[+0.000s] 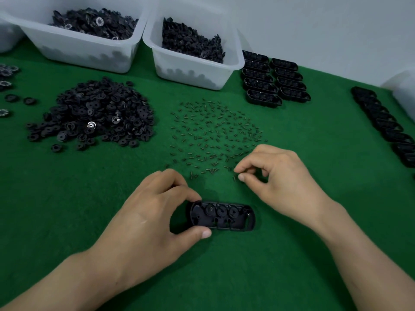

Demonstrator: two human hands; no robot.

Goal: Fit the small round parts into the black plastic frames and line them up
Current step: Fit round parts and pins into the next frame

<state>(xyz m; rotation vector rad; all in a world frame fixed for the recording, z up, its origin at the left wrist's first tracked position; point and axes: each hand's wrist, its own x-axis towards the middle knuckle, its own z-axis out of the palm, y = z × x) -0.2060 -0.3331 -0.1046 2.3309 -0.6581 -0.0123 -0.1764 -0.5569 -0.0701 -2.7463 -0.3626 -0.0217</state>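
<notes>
Nearest to the viewer come the two forearms, and in front of them the black frame (224, 217) lies flat on the green worktop (67, 198), with its long axis running left to right. The left hand (152, 205) grips the left end of the frame, forefinger on the far edge and thumb on the near edge. The right end is free. Three round parts (221, 209) sit in a row inside the frame, along its far side.

The right hand (280, 176) is a little farther and to the right of the frame, not touching it. Its thumb and forefinger tips are close together over the near edge of a wide scatter of small springs (213, 131). I cannot tell if this grip already has one between the tips.

So the frame lies near and left from the right hand's grip, and this hand is the closer one to the free end. Between them I see only bare cloth, so I judge nothing blocks the way.

Farther left is a big heap of loose discs (94, 115). Behind it stand two white tubs (89, 55) with more black pieces. Far right, filled frames (274, 81) stand in two neat columns, and another row of frames (381, 122) runs along the right side.
</notes>
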